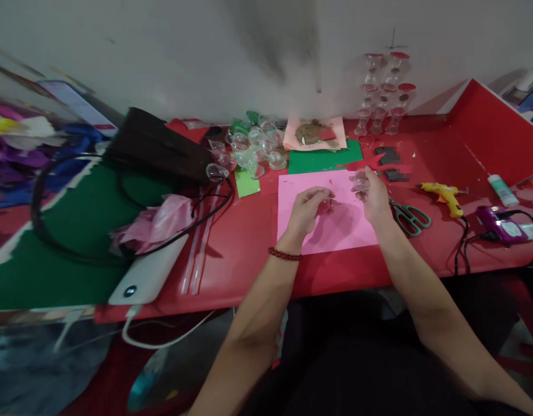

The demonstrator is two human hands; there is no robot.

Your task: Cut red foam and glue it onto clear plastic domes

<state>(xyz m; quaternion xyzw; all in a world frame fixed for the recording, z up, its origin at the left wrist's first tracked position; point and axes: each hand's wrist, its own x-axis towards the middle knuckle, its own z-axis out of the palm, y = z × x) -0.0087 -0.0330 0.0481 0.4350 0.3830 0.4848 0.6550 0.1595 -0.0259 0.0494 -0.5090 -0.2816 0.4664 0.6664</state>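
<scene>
Both my hands are above a pink paper sheet [336, 231] on the red table. My left hand [307, 209], with a beaded bracelet [284, 254] at the wrist, is closed on a small clear plastic cup [325, 206]. Between the fingers of my right hand [374, 195] is another clear plastic cup [359, 184], partly covered by the fingers. The two cups are apart. Beyond the right hand is a cut piece of red paper [362, 164]. Scissors [410, 219] with grey-green handles rest to the right of the pink sheet.
A heap of clear plastic cups [253, 144] sits back left. Stacked cup pieces [379, 95] stand against the wall. Rightward are a yellow glue gun [446, 196], a purple corded box [500, 224] and a red panel [496, 133]. A white power bank [149, 274] and black cable lie left.
</scene>
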